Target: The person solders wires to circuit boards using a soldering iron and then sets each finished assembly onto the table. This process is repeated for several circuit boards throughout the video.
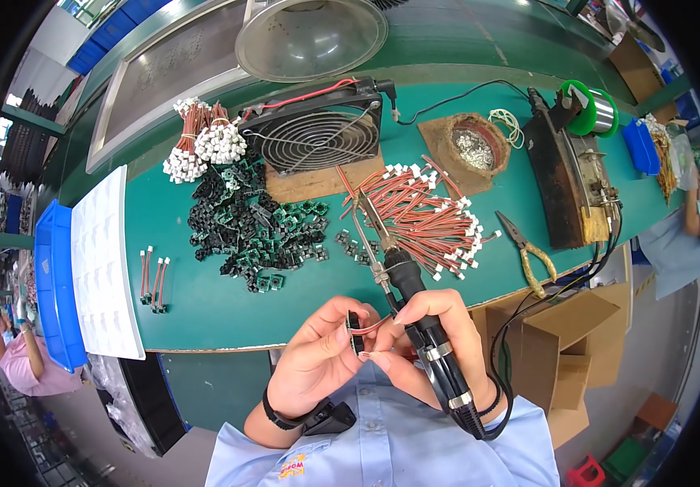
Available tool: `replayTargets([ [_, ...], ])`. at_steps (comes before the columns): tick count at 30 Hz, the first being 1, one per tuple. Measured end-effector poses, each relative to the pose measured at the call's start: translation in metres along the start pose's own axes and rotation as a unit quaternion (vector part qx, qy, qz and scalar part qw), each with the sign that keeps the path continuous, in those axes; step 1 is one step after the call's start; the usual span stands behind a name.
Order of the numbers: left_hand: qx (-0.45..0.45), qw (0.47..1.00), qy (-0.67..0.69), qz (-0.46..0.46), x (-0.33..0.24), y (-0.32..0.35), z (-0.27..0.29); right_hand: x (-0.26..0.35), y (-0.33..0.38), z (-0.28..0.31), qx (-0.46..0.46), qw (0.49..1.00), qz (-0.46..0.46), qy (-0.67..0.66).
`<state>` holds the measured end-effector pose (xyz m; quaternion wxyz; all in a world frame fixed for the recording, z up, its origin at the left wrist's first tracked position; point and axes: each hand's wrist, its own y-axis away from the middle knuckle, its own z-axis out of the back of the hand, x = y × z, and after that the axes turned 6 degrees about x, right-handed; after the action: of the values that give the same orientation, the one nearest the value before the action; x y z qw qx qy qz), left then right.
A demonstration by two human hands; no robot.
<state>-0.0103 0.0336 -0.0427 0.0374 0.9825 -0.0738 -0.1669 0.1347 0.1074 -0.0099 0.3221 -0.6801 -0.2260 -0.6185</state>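
Left hand [317, 353] pinched, thumb against fingers, on a small dark component [355, 331] seen nearly edge-on, the person I am watching has the right hand [447, 333] wrapped around a long black-handled soldering iron [407, 276]. Thin red wire [374, 327] runs from the component toward the right fingers; whether their tips grip it, I cannot tell. To my eye the step is positioning or checking the wired piece, since the iron's tip points away, toward a fanned heap of red leads with white plugs [431, 219]. Next, I would judge, calls for a steady left pinch and a hot tip kept clear of skin. The component sits at the left fingertips, just left of the right hand, while a pile of small black-and-green circuit boards [240, 219] lies well beyond both on the green bench top [204, 325]
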Motion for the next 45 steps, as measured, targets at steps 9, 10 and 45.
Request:
replayTargets([
  [9, 0.005, 0.999, 0.039, 0.024, 0.0020, -0.0013, 0.0031, 0.0067, -0.0045, 0.0012, 0.004, 0.998, 0.015, 0.058],
  [10, 0.027, 0.999, 0.029, 0.029, 0.0019, -0.0015, 0.0034, 0.0064, -0.0045, 0.0009, 0.002, 0.998, 0.014, 0.056],
  [45, -0.022, 0.999, 0.008, 0.028, 0.0042, -0.0010, 0.0008, 0.0054, -0.0018, 0.0057, -0.007, 0.998, 0.021, 0.063],
])
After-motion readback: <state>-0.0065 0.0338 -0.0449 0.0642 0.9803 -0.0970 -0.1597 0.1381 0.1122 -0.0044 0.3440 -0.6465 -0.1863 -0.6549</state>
